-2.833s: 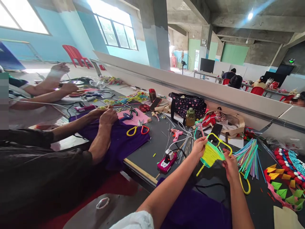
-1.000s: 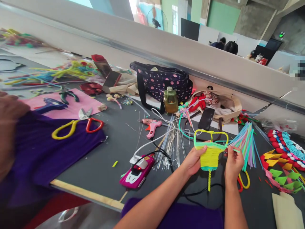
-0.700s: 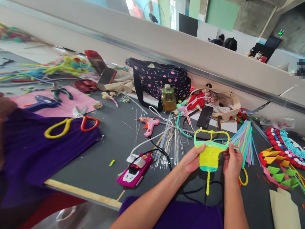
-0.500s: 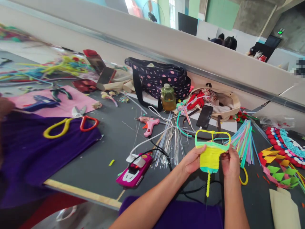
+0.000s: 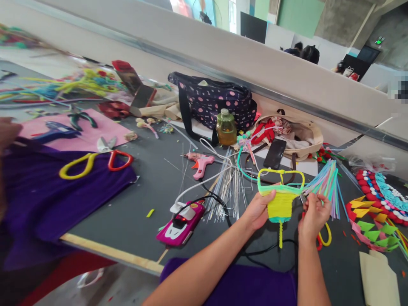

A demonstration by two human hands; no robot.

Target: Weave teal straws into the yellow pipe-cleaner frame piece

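My left hand (image 5: pixel 259 209) pinches the left side of a yellow and mint-green piece (image 5: pixel 279 206) that looks made of fuzzy pipe cleaners. The piece has a flat wrapped body, a looped frame on top and a twisted yellow stem hanging below. Just right of it, apart from its edge, is my right hand (image 5: pixel 314 214), with thumb and fingers drawn together; whatever they may hold is too small to make out. Scissors with yellow and red handles (image 5: pixel 325 234) lie on the table behind my right hand, partly hidden by it.
A magenta car-shaped power strip (image 5: pixel 181 225), a pink glue gun (image 5: pixel 200 163) and silver wires (image 5: pixel 231 191) lie left of my hands. Pastel pipe cleaners (image 5: pixel 330 187) fan out at right. Behind stand a bottle (image 5: pixel 226 127) and a dark patterned bag (image 5: pixel 213 100). Another person's hand (image 5: pixel 9 131) is at far left.
My right hand has come off the right edge of the yellow piece and moved right. The left hand still holds the piece. More of the scissors now shows.
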